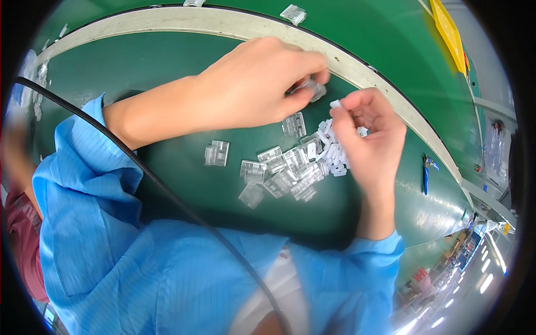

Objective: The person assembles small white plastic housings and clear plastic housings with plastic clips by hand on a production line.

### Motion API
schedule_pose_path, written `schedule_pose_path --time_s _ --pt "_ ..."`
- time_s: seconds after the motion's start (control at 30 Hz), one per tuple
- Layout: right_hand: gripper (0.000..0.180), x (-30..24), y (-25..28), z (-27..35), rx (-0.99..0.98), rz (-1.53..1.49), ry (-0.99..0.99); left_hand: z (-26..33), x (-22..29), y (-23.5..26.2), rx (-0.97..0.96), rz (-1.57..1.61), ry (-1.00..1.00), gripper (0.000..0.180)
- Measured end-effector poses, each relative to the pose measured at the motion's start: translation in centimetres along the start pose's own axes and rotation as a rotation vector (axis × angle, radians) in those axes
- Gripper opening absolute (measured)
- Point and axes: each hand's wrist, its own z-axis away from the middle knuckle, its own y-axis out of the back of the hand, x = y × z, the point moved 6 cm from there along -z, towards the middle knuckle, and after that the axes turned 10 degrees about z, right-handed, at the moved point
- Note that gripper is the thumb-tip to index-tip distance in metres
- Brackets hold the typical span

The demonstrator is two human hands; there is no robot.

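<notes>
My left hand (257,81) is closed around a clear plastic part (317,90), most of it hidden by my fingers. Just to its right, my right hand (375,134) pinches a small white plastic piece (335,104) between thumb and forefinger. A second bit of white shows by the curled fingers of that hand; I cannot tell whether it is held. Below both hands lies a loose heap of clear plastic housings (272,159), and small white pieces (337,158) are piled against its right side. One more clear housing (218,153) sits apart to the left on the green tabletop (184,184).
A pale curved rail (167,20) borders the work area on the far side. Beyond it, another clear part (293,14) rests on a green surface. Blue-handled pliers (426,177) lie at the right. A black cable (167,192) crosses in front of my left sleeve. Another person's sleeve (23,240) shows at far left.
</notes>
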Motion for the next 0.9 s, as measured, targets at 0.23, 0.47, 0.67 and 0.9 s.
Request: schedule_pose_path --time_s 0.23,0.47,0.67,0.9 --pt "0.016 3.1 -0.1 -2.1 -0.098 -0.808 -0.151 -3.2 -1.8 -1.3 0.007 0.486 0.162 0.017" --pt "0.016 3.8 -0.4 -2.5 -0.166 -1.136 -0.212 -2.8 -2.7 -1.9 -0.038 0.950 0.193 0.019" --pt "0.014 2.7 1.1 -1.8 0.100 -0.669 -0.067 -2.2 -1.5 0.0 0.129 0.370 -0.072 0.016" --pt "0.013 0.7 2.4 -1.1 0.246 -0.234 0.169 -2.6 -4.2 -1.4 0.173 1.220 0.352 0.025"
